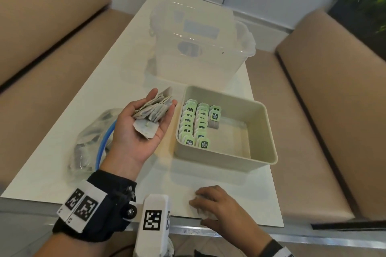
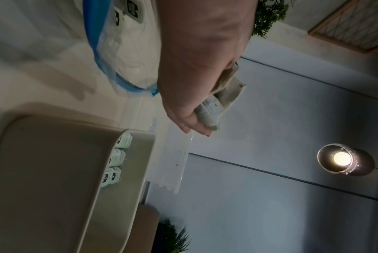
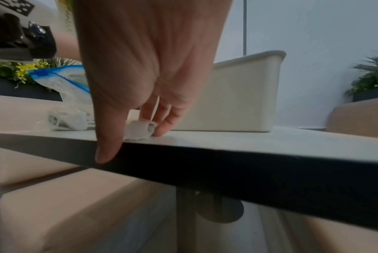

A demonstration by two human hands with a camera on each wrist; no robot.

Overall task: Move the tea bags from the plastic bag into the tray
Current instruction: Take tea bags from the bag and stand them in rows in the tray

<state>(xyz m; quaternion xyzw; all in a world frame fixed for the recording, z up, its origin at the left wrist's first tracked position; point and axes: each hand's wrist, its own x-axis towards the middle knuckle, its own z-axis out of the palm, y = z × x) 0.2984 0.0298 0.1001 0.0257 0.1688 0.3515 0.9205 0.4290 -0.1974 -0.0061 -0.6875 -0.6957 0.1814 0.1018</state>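
1. Your left hand (image 1: 144, 127) lies palm up beside the tray (image 1: 269, 131), its fingers (image 1: 151, 95) cupping a stack of tea bags (image 1: 155, 107).
2. Your right hand (image 1: 221, 204) pinches one tea bag (image 3: 140, 131) on the worktop (image 1: 229, 175).
3. The plastic bag (image 1: 87, 140) lies left of your left wrist.

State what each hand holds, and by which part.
Left hand: a stack of tea bags cradled in its upturned palm. Right hand: fingertips on a tea bag on the table.
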